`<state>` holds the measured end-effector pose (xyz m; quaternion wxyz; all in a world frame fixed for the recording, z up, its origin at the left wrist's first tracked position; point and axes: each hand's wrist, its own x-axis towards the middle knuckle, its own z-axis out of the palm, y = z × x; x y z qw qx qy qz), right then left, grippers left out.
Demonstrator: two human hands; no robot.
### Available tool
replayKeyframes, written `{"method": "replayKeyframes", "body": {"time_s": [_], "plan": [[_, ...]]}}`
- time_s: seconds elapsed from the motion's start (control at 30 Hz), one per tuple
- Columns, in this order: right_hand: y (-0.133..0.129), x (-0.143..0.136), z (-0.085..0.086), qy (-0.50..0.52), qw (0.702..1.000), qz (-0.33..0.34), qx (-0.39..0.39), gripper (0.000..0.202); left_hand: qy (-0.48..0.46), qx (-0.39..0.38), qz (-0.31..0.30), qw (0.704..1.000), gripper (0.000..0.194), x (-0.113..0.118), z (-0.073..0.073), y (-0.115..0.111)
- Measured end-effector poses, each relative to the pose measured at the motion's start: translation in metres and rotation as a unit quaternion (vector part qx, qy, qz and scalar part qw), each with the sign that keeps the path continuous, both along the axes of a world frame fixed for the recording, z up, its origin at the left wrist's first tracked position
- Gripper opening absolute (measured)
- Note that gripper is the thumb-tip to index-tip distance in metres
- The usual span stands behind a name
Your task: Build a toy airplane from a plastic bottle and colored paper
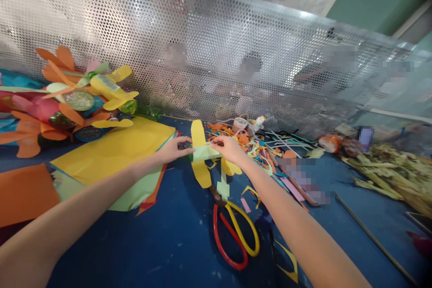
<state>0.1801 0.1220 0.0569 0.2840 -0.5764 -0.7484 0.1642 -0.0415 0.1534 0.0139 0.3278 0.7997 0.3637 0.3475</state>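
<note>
A pale green paper strip (202,152) lies across a yellow paper propeller shape (201,175), whose rounded blades point up and down. My left hand (175,148) has its fingers closed at the strip's left end, where a bit of darker green shows. At the other end, my right hand (227,146) pinches the strip between thumb and finger. More yellow paper (231,167) shows just below my right hand. Closer to me, scissors (221,200) with one red and one yellow handle lie on the blue table (162,243), beside small pale green paper pieces (223,189).
Coloured paper sheets (114,153) are stacked at left, below bottles with paper blades (77,99). Paper scraps (256,144) and a small white bottle (259,122) lie behind my right hand. A perforated metal screen (216,40) borders the table; dried husks (388,166) and a thin stick (371,234) lie right.
</note>
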Motion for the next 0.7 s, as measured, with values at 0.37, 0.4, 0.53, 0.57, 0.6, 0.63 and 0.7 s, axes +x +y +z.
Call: {"method": "replayKeyframes", "body": {"time_s": [0.37,0.4,0.53,0.57,0.6,0.63,0.7], "plan": [[-0.010,-0.006,-0.015,-0.068,0.987,-0.009,0.147,0.006,-0.020,0.001,-0.010,1.000,0.033,0.001,-0.007,0.005],[-0.012,-0.006,-0.014,-0.076,0.984,-0.008,0.161,0.008,-0.022,0.002,-0.011,1.000,0.033,0.001,-0.007,0.005],[-0.022,-0.008,-0.012,-0.145,0.958,-0.010,0.248,0.011,-0.025,0.006,-0.020,0.999,0.030,0.002,-0.007,0.005],[-0.025,-0.009,-0.012,-0.163,0.950,0.000,0.265,0.012,-0.026,0.007,-0.021,0.999,0.029,0.002,-0.007,0.005],[-0.028,-0.011,-0.013,-0.176,0.946,0.019,0.272,0.015,-0.027,0.008,-0.022,0.999,0.029,0.002,-0.008,0.005],[-0.030,-0.013,-0.014,-0.182,0.945,0.042,0.270,0.018,-0.027,0.009,-0.022,0.999,0.029,0.002,-0.008,0.005],[-0.035,-0.017,-0.017,-0.187,0.944,0.082,0.258,0.024,-0.028,0.009,-0.023,0.999,0.029,0.002,-0.008,0.006]]}}
